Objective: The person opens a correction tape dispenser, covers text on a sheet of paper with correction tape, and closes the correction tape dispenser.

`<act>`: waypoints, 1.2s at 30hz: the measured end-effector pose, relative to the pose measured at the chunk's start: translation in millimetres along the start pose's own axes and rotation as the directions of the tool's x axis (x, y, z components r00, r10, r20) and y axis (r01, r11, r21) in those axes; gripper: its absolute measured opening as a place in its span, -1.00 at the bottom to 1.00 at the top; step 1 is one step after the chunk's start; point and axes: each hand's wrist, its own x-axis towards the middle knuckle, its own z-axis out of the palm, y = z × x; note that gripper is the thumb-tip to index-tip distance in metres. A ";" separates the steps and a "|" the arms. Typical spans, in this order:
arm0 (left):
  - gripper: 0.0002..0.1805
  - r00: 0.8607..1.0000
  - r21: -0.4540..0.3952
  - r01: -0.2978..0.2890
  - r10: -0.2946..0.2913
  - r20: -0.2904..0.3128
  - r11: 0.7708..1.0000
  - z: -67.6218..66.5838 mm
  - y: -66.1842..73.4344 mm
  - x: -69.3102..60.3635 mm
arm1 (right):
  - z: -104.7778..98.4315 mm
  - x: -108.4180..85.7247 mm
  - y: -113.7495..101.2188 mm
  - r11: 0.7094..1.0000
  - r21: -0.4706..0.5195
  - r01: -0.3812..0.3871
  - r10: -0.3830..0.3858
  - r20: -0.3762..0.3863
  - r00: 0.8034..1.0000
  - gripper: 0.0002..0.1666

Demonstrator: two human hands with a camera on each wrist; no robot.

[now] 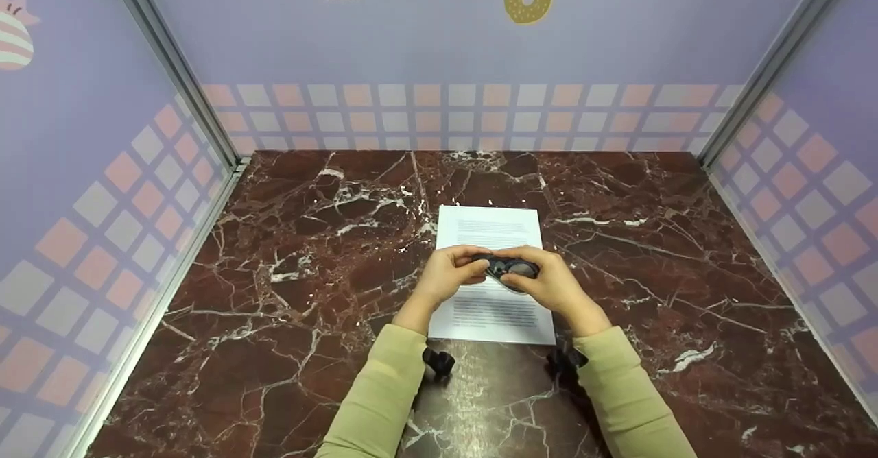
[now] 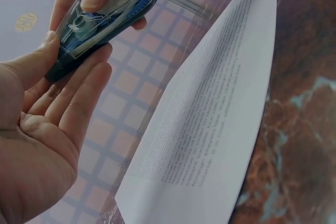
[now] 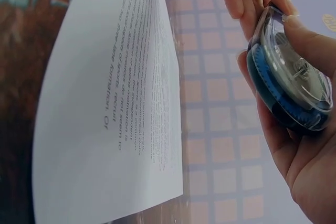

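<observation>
A correction tape dispenser (image 1: 519,271) with a clear cover and dark blue body is held above a printed sheet of paper (image 1: 494,317). My right hand (image 1: 554,285) grips its wide, rounded end, thumb across the clear cover. The left hand (image 1: 442,276) pinches the narrow end between thumb and fingers. Inside the dispenser (image 2: 79,35), reels show through the cover in the left wrist view. A blue toothed wheel in the dispenser (image 3: 270,72) is visible in the right wrist view. Fingers partly hide the tip.
The sheet lies on a dark red marble-patterned table (image 1: 329,238) with white veins. Purple panels with pink and white squares (image 1: 463,115) enclose the back and both sides. Black wrist devices (image 1: 439,363) sit at both sleeves.
</observation>
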 end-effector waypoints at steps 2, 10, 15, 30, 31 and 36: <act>-0.67 1.000 0.017 -0.006 0.006 -0.014 1.000 -0.8 0.0 0.5 | -0.2 0.1 0.0 1.000 0.003 0.002 -0.002 0.000 1.000 -0.53; -0.68 0.999 0.060 -0.020 0.022 -0.028 0.998 -3.8 1.2 0.2 | -2.1 -0.3 0.4 0.999 0.043 -0.004 0.003 0.013 1.000 -0.53; -0.68 1.000 0.063 0.006 -0.005 -0.013 0.998 -3.9 2.4 -0.3 | -2.8 -1.4 1.6 0.999 0.036 0.000 -0.001 0.023 1.000 -0.54; -0.69 1.000 0.080 0.016 -0.016 0.001 0.997 -7.4 3.1 -0.1 | -4.0 -1.1 2.3 0.999 0.033 0.033 -0.034 0.036 0.999 -0.55; -0.69 1.000 0.081 0.016 -0.016 0.004 0.997 -7.7 3.4 -0.4 | -3.9 -0.9 2.3 0.999 0.035 0.036 -0.037 0.038 0.999 -0.55; -0.70 1.000 0.089 0.017 -0.017 -0.002 0.996 -8.5 3.8 -1.1 | -3.1 -0.1 1.5 0.998 0.045 0.047 -0.049 0.042 0.998 -0.56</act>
